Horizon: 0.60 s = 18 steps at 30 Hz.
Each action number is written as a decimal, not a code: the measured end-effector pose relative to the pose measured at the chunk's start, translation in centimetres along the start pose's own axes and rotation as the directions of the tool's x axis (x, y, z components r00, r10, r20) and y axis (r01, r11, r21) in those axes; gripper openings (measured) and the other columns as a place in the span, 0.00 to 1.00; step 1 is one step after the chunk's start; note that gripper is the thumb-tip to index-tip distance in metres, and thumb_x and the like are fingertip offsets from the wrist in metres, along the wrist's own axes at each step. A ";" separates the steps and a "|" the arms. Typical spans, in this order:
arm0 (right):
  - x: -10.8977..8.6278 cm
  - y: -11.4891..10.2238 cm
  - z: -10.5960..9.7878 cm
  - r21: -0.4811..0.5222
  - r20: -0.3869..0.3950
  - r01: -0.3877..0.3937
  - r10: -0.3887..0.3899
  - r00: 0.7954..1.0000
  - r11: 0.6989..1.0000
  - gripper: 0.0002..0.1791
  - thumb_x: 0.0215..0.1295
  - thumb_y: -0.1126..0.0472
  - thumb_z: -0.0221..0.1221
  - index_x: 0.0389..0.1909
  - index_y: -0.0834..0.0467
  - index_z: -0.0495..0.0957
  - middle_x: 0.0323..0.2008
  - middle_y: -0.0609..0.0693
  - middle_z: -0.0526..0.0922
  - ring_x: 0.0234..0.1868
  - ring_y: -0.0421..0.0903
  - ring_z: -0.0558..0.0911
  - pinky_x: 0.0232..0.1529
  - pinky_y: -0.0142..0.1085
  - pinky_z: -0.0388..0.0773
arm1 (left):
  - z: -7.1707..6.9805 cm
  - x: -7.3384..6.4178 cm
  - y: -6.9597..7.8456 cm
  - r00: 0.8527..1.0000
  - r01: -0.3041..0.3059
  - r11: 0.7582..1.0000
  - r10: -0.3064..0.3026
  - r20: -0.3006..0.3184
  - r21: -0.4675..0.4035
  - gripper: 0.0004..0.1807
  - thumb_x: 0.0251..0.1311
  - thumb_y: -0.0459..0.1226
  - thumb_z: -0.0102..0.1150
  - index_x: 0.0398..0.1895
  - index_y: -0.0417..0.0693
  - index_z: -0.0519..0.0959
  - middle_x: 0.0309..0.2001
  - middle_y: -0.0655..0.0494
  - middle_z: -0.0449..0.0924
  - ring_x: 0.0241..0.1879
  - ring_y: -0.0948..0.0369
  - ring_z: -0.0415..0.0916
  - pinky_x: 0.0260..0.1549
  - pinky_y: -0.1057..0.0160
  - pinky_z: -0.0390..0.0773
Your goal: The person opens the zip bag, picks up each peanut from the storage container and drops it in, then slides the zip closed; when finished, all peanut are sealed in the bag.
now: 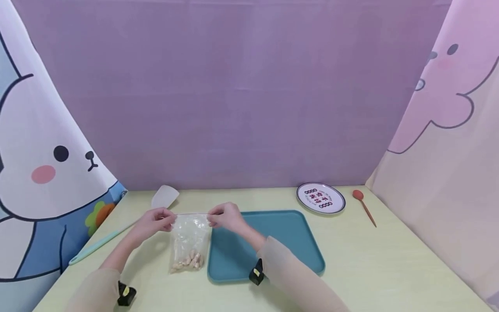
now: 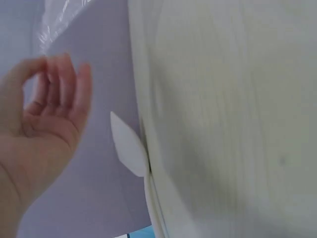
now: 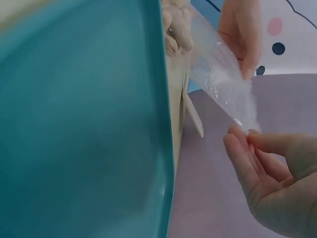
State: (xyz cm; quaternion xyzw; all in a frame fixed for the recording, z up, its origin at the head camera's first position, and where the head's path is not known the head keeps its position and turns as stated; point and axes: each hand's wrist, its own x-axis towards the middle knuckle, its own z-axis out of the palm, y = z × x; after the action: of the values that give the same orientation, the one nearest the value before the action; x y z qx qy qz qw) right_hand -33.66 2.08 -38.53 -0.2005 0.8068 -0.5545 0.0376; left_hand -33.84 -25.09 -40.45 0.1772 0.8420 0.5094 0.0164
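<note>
A clear plastic bag (image 1: 192, 236) hangs upright between both hands, its top edge drawn straight. Pale clove-like pieces (image 1: 189, 261) lie gathered at its bottom; the right wrist view shows some of these pieces (image 3: 177, 25) up close. My left hand (image 1: 157, 221) pinches the bag's top left corner with thumb and fingers. At the opposite top corner, my right hand (image 1: 228, 216) pinches the plastic, as the right wrist view also shows. In the left wrist view, the left hand (image 2: 47, 104) has its thumb against the fingertips at the bag's edge (image 2: 57, 22).
A teal tray (image 1: 269, 247) lies right of the bag, partly under my right forearm. Left of the bag lies a spatula (image 1: 164, 197) with a mint handle. A patterned plate (image 1: 321, 198) and a reddish spoon (image 1: 364, 208) lie at the back right. Printed curtains surround the table.
</note>
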 end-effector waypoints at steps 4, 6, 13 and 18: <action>0.1 0.4 -0.5 -0.078 -0.027 0.028 -0.030 0.999 0.997 0.13 0.63 0.64 0.59 0.45 0.66 0.80 0.38 0.60 0.84 0.36 0.56 0.84 0.37 0.44 0.82 | 1.1 1.0 -0.7 0.997 0.037 0.998 -0.033 -0.073 0.050 0.16 0.63 0.37 0.55 0.41 0.28 0.75 0.32 0.45 0.79 0.27 0.66 0.77 0.30 0.66 0.81; 0.0 0.6 -0.9 -0.141 -0.042 0.042 -0.048 0.998 0.989 0.13 0.63 0.62 0.58 0.46 0.63 0.80 0.39 0.58 0.84 0.37 0.52 0.83 0.36 0.39 0.81 | 1.7 1.2 -1.0 0.993 0.046 0.994 -0.035 -0.112 0.100 0.13 0.62 0.35 0.56 0.39 0.28 0.76 0.30 0.47 0.79 0.25 0.65 0.77 0.27 0.67 0.80; -0.6 0.8 -3.9 -0.219 -0.078 0.090 -0.110 0.991 0.971 0.12 0.65 0.60 0.57 0.45 0.61 0.81 0.40 0.55 0.84 0.38 0.47 0.82 0.34 0.31 0.78 | 2.8 1.0 -0.3 0.978 0.069 0.972 -0.021 -0.208 0.227 0.15 0.60 0.34 0.58 0.43 0.29 0.73 0.34 0.40 0.80 0.24 0.60 0.79 0.24 0.67 0.77; -1.5 0.7 -7.3 -0.208 -0.133 0.140 -0.170 0.976 0.968 0.11 0.65 0.61 0.57 0.45 0.60 0.82 0.38 0.56 0.85 0.39 0.51 0.82 0.34 0.31 0.78 | 2.4 0.7 1.0 0.961 0.045 0.965 0.029 -0.276 0.259 0.11 0.63 0.35 0.55 0.40 0.32 0.76 0.35 0.40 0.81 0.26 0.61 0.79 0.26 0.70 0.77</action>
State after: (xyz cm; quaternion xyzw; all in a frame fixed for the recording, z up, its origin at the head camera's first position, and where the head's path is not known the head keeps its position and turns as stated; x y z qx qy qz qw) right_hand -34.52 9.22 -36.61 -0.2237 0.8400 -0.4867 -0.0868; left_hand -33.73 -22.42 -40.59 0.1010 0.8967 0.4131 -0.1232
